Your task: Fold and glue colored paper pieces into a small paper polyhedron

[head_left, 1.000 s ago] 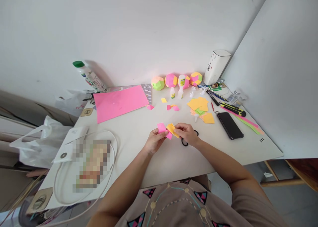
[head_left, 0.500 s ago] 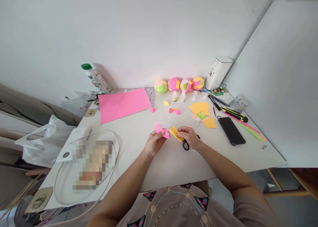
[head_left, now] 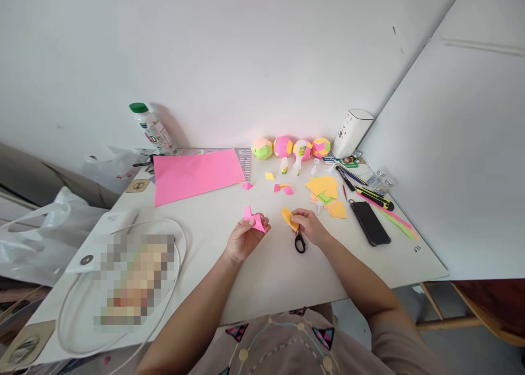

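Observation:
A folded pink paper piece [head_left: 256, 222] is pinched between the thumb and fingers of my left hand [head_left: 241, 238], raised over the desk. My right hand [head_left: 312, 226] grips a folded orange paper piece [head_left: 289, 218] by its right side. The two papers are apart. Under my right hand lie black-handled scissors [head_left: 301, 244], their blades hidden. Beyond my hands rest small folded pink and orange pieces [head_left: 283, 189], a pink piece [head_left: 246, 186] and a yellow diamond [head_left: 269, 176]. Orange and green paper sheets [head_left: 324, 187] are piled to the right.
Several multicoloured paper balls [head_left: 283, 146] line the wall behind small glue bottles [head_left: 284, 166]. A large pink sheet [head_left: 197, 175] lies at the left, with a green-capped bottle [head_left: 151, 128] behind it. A black phone [head_left: 370, 223] and cutters [head_left: 375, 198] lie right; a white cable [head_left: 182, 249] loops left.
My hands have moved apart, widening the gap between the pink and orange papers. The camera view has shifted slightly. More of the scissors' handle shows below my right hand.

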